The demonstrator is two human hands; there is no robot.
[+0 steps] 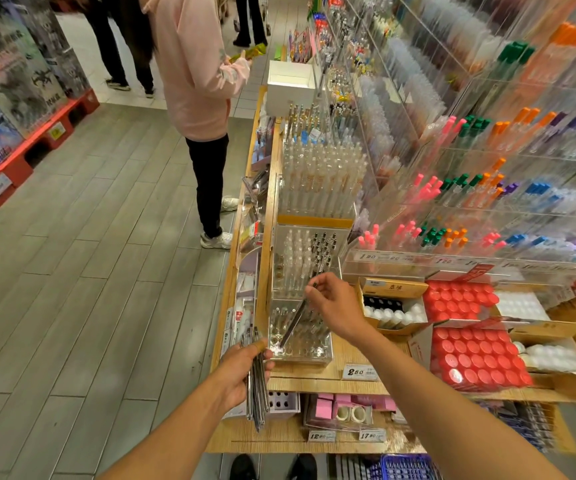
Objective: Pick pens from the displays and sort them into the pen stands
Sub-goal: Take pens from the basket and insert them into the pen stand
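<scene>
A: What is the right hand (331, 301) doing?

B: Its thumb and fingertips pinch the top of a slim dark pen with a silvery barrel (295, 318). The pen slants down and away to the left from that hand, and its tip is in or just above one of the round holes of the clear acrylic pen stand (302, 336) below the hand.

A: And the left?

B: The left hand (245, 370) is clenched round a bundle of similar dark and silver pens (258, 386), points hanging down past its palm. It sits just left of the stand's near corner.

A: Is the stand full?

B: No. A few pens stand toward the far side from the right hand; the near rows of holes look vacant.

A: What could go wrong here?

B: I'd say the slant is the trouble. If the tip catches a hole's rim, letting go would leave the pen leaning or toppling across the holes. Pressing down at that angle could also nudge the light stand along the wooden shelf (314, 377).

A: Anything else?

B: The bundle is many pens in one grip. Any slackening while attention is on the right hand, and some could slide out onto the lower shelf beneath the left hand. The taller clear display of upright pens (302, 263) just beyond the right hand's knuckles could be knocked on lifting away.
</scene>
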